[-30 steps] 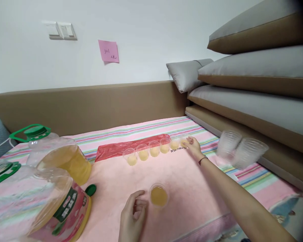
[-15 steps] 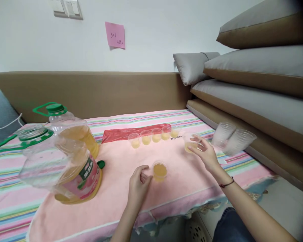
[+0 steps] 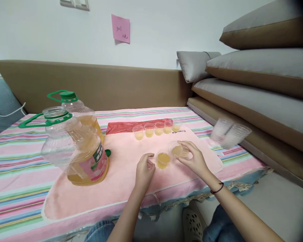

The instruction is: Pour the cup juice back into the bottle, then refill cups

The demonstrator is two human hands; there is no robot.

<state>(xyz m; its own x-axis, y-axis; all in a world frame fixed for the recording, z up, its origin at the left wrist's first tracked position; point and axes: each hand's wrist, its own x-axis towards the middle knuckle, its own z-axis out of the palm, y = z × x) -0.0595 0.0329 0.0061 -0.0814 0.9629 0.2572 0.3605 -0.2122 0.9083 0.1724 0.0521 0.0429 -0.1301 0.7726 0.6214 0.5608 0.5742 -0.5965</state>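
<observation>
Two clear plastic juice jugs stood at far left on a striped cloth point(image 3: 12, 178). Front jug point(image 3: 96, 164): uncapped, green collar and carry loop, pink label, amber liquid low inside. Rear jug point(image 3: 87, 121): green cap on, partly hidden behind the first. Loose green screw cap point(image 3: 108, 152) lay just beside the front jug, on a pink towel point(image 3: 116, 181).

Red plastic bag point(image 3: 121, 127) lay flat along the towel's far edge; five clear cups with pale yellow liquid ran in a row point(image 3: 149, 131) before it.

Left hand point(image 3: 144, 169) rested near the towel's middle, fingers curled, grip loosely open, just beside the standing cup point(image 3: 163, 161). That cup sat upright on the towel, amber liquid inside.

Right hand point(image 3: 192, 158), dark band at the wrist, had its grip closed on the tilted cup point(image 3: 177, 152), mouth toward the standing cup, liquid inside. Whether any was flowing, could not tell.

Further right: two leaning stacks of clear cups point(image 3: 235, 136), then piled grey-and-brown cushions point(image 3: 257, 92).
</observation>
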